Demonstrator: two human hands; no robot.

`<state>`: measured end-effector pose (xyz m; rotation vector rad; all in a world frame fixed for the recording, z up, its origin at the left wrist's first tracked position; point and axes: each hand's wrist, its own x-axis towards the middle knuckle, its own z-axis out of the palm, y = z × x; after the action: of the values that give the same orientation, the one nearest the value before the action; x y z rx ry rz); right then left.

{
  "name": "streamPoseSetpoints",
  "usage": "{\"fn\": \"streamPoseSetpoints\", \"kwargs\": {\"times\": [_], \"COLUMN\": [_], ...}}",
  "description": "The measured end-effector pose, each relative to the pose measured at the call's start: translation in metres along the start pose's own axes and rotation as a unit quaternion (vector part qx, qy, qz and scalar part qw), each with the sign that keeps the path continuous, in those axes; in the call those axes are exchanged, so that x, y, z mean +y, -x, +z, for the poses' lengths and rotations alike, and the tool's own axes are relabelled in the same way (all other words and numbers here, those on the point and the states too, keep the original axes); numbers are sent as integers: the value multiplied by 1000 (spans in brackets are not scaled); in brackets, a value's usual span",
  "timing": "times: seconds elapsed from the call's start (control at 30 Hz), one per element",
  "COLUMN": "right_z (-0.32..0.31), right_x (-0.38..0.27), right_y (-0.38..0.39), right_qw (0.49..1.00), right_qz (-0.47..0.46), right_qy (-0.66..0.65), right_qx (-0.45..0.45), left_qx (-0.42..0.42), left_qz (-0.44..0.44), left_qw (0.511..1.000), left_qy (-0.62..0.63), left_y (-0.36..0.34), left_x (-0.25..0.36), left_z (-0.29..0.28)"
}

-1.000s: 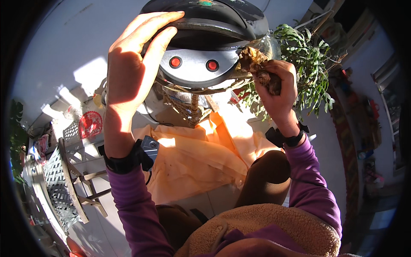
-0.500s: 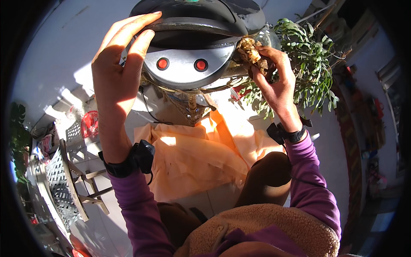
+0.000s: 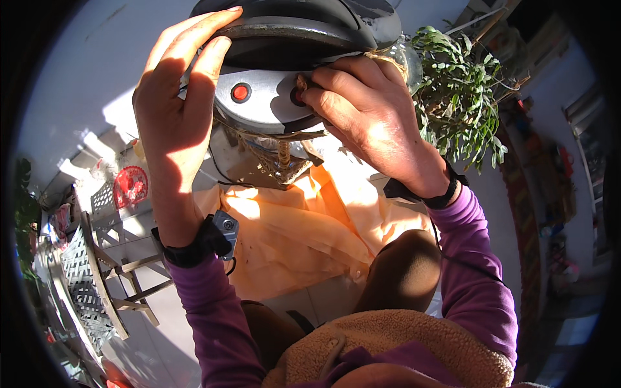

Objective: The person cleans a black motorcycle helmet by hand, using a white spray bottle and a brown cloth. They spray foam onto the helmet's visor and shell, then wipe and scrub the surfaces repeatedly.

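A black appliance (image 3: pixel 291 35) with a silver control panel (image 3: pixel 259 110) and red round buttons sits on a woven stand (image 3: pixel 282 154). My left hand (image 3: pixel 169 103) has its fingers stretched out, fingertips at the upper left of the black top. My right hand (image 3: pixel 364 119) is curled over the right part of the panel, fingers closed on a brown crumpled wad (image 3: pixel 301 82), mostly hidden, against the right red button. The button is partly covered by wad and fingers.
Orange cloth (image 3: pixel 284 239) lies on the floor below the stand. A leafy plant (image 3: pixel 459 97) hangs at the right. At the left are a wooden-framed chair (image 3: pixel 90 271) and a red patterned round object (image 3: pixel 129 186). A clear container (image 3: pixel 407 64) is right of the appliance.
My right hand has moved left and up, turning over, from the appliance's right side onto the panel with the brown wad. My left hand has shifted slightly left in view.
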<state>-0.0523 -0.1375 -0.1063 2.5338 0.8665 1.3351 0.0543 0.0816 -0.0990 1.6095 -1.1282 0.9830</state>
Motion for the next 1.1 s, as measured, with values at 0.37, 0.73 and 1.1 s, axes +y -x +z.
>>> {"fn": "streamPoseSetpoints", "kwargs": {"times": [0.37, 0.73, 1.1], "right_z": [-1, 10, 1], "right_x": [-7, -16, 0], "right_y": [-2, -10, 16], "right_qw": [998, 996, 998], "right_qz": [26, 25, 42], "right_qy": [9, 32, -45], "right_qx": [-57, -81, 1], "left_qx": [-9, 14, -1], "left_qz": [-41, -49, -44], "left_qw": [999, 998, 999], "left_qy": [-20, -24, -1], "left_y": [-1, 1, 2], "left_x": [5, 6, 2], "left_z": [0, 3, 4]}}
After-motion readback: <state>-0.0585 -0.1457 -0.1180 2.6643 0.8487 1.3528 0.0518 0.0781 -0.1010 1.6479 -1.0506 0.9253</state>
